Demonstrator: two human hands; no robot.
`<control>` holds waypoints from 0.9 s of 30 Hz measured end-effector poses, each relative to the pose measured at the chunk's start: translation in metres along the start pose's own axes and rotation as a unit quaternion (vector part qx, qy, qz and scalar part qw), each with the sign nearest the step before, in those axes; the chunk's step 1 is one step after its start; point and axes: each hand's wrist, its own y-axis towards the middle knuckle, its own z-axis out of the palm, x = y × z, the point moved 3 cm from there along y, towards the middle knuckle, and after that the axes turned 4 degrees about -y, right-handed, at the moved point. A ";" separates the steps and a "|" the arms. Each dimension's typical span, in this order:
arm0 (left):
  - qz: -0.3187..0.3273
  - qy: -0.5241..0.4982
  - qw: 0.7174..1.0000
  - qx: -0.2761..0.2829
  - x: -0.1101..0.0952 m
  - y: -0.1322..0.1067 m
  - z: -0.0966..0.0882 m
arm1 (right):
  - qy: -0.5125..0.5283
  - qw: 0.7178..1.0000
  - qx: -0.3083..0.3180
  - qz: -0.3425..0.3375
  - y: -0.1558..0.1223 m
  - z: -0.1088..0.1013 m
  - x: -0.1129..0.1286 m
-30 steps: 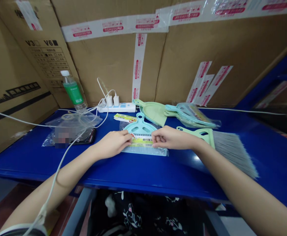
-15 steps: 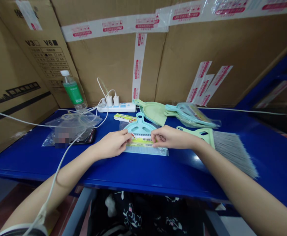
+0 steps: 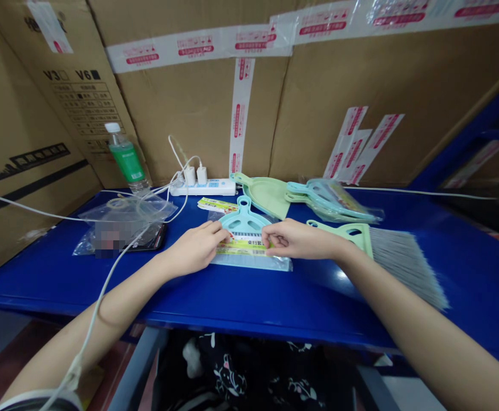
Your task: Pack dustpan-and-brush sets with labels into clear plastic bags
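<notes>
A light-blue dustpan and brush set [image 3: 244, 218] lies on the blue table in a clear plastic bag [image 3: 281, 264], its handle away from me. Across its middle runs a yellow-green and white label card [image 3: 244, 244]. At the card's left end is my left hand [image 3: 200, 246], fingers curled and closed on the edge. My right hand [image 3: 289, 238] pinches the right end, its fingertips bent inward and partly hidden. Whether the fingers also grip the bag film cannot be made out.
Right of my hands lies a green-handled brush [image 3: 397, 262] with grey bristles. Behind are a green dustpan [image 3: 268, 194] and bagged sets [image 3: 339, 200]. A power strip [image 3: 215, 186], bottle [image 3: 128, 160], plastic bag [image 3: 125, 211] and white cable [image 3: 108, 279] are leftward. Cardboard [image 3: 189, 114] walls the back.
My left hand's fingers have shifted slightly up at the label card, so more of the card's left end shows. My right hand has barely moved.
</notes>
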 end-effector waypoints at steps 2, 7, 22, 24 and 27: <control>0.009 -0.006 1.000 -0.006 0.000 0.000 0.000 | -0.001 1.000 0.000 -0.001 0.000 0.000 0.001; 0.044 -0.013 0.999 -0.023 0.000 0.000 0.001 | -0.003 1.000 -0.004 -0.004 -0.001 0.000 0.001; 0.140 -0.003 0.990 0.009 -0.006 -0.003 0.002 | -0.072 0.995 -0.012 -0.066 -0.002 0.003 0.011; 0.147 0.001 0.989 0.010 -0.008 -0.003 0.001 | -0.099 0.993 -0.029 -0.059 -0.001 0.005 0.012; 0.146 0.001 0.989 0.009 -0.009 -0.003 0.001 | -0.147 0.987 -0.058 -0.036 0.003 0.011 0.012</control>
